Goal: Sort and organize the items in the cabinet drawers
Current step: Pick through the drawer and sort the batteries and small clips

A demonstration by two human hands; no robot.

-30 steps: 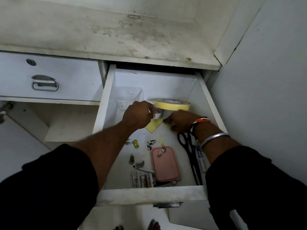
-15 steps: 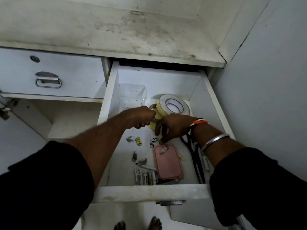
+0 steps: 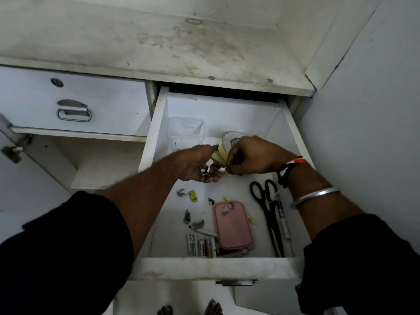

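Two hands were over the back of the open drawer (image 3: 204, 267): my left hand (image 3: 200, 164) lay palm up and loose, with small white bits of paper (image 3: 207, 167) resting in it, and my right hand (image 3: 247, 158) pinched one more white scrap (image 3: 223, 171) just beside that palm. The yellow roll of tape (image 3: 229, 140) stood on its edge behind my hands, near the clear box (image 3: 185, 130) in the back left corner. Nearer to me lay the pink box (image 3: 234, 226), the batteries (image 3: 205, 246) beside it and the black scissors (image 3: 266, 208) along the right side.
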